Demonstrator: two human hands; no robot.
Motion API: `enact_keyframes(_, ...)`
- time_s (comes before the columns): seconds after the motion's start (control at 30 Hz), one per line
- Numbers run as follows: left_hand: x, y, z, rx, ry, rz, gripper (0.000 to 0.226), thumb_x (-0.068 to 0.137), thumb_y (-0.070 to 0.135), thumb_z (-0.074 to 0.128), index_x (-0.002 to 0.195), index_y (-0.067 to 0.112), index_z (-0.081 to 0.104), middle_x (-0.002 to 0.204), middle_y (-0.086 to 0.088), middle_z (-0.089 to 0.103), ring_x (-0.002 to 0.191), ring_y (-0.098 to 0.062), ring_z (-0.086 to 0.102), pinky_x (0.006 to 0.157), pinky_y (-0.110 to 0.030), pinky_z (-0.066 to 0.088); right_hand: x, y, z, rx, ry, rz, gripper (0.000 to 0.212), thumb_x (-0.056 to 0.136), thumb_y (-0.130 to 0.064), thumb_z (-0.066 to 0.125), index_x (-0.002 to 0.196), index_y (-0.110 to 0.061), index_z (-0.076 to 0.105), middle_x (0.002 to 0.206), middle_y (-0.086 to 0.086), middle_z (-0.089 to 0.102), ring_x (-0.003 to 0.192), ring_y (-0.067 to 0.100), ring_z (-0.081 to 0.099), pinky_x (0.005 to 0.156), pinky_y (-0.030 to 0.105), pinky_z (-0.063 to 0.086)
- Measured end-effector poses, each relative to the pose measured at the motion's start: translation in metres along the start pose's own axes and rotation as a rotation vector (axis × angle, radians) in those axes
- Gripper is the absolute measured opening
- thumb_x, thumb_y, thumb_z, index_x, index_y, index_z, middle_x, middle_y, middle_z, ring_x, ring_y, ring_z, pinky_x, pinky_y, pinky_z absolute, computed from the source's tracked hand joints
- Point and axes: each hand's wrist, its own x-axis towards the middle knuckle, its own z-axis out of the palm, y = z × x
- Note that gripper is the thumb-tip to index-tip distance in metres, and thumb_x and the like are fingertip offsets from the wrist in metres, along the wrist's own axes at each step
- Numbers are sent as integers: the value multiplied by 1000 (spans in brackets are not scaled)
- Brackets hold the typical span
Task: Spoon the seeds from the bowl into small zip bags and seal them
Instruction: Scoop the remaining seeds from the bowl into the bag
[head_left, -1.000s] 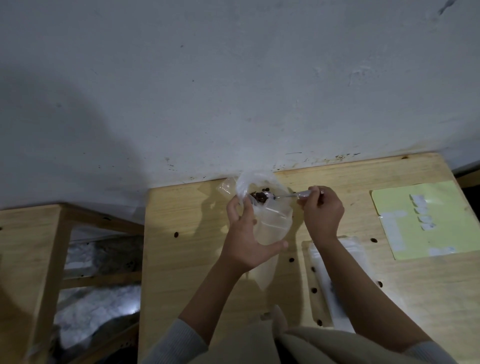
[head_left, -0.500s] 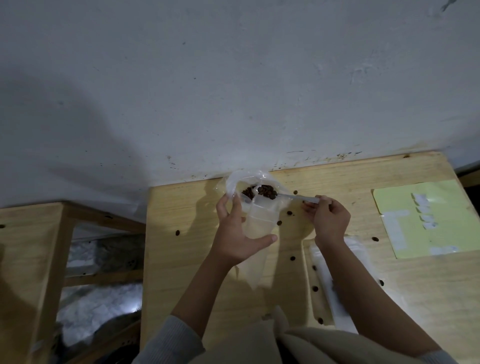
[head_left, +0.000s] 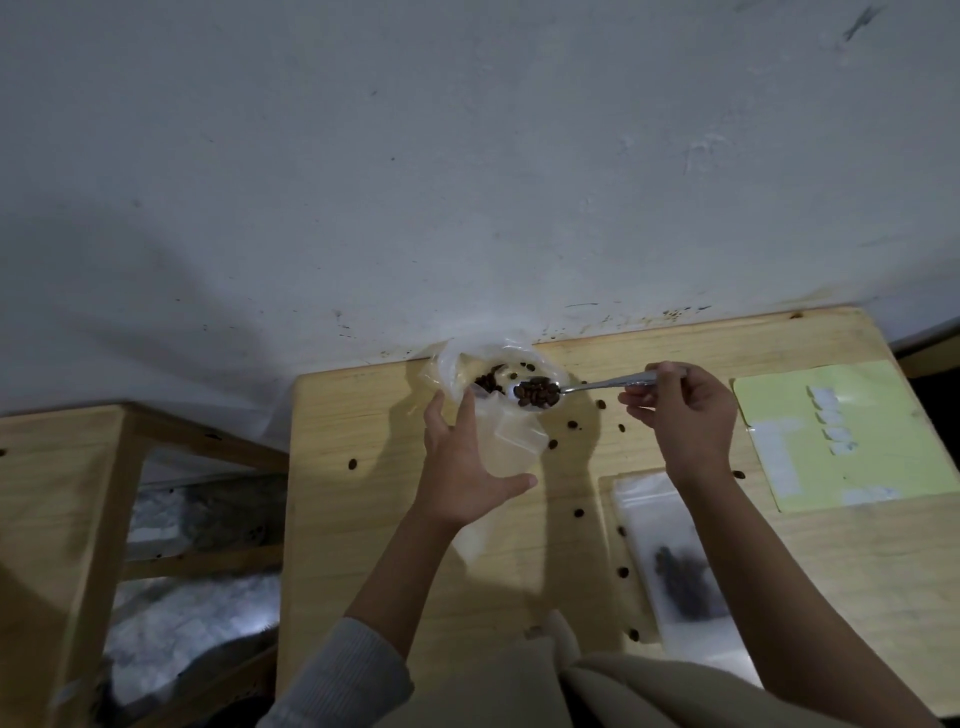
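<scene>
My left hand (head_left: 462, 467) holds a small clear zip bag (head_left: 511, 441) upright, its mouth near the table's far edge. Just behind it sits a clear plastic container (head_left: 467, 364) with dark brown seeds (head_left: 488, 383) inside. My right hand (head_left: 685, 415) pinches the handle of a metal spoon (head_left: 597, 385). The spoon's bowl is heaped with seeds (head_left: 537, 392) and hovers at the bag's mouth, right of the container. Loose seeds (head_left: 571, 426) lie scattered on the wooden table (head_left: 363, 519).
A filled zip bag (head_left: 680, 566) with dark seeds lies flat under my right forearm. A yellow-green sheet (head_left: 831, 431) with white labels lies at the right. A second wooden frame (head_left: 62, 493) stands left, with a gap between. The white wall (head_left: 467, 156) borders the table's far edge.
The spoon went from inside the bag's mouth to the container and came up loaded with seeds. My right hand drew right. My left hand and the bag shifted slightly left and away.
</scene>
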Motion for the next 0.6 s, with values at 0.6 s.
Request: enact_keyframes(0.6, -2, 2, 0, 83, -1, 39, 130, 61, 55, 81, 151, 22, -6, 148, 5, 9, 139, -19, 12, 111, -37, 25, -10, -4, 21, -193, 58, -428, 16, 95, -19, 52, 91, -18, 67, 71, 6, 71, 66, 9, 69, 59, 26, 56)
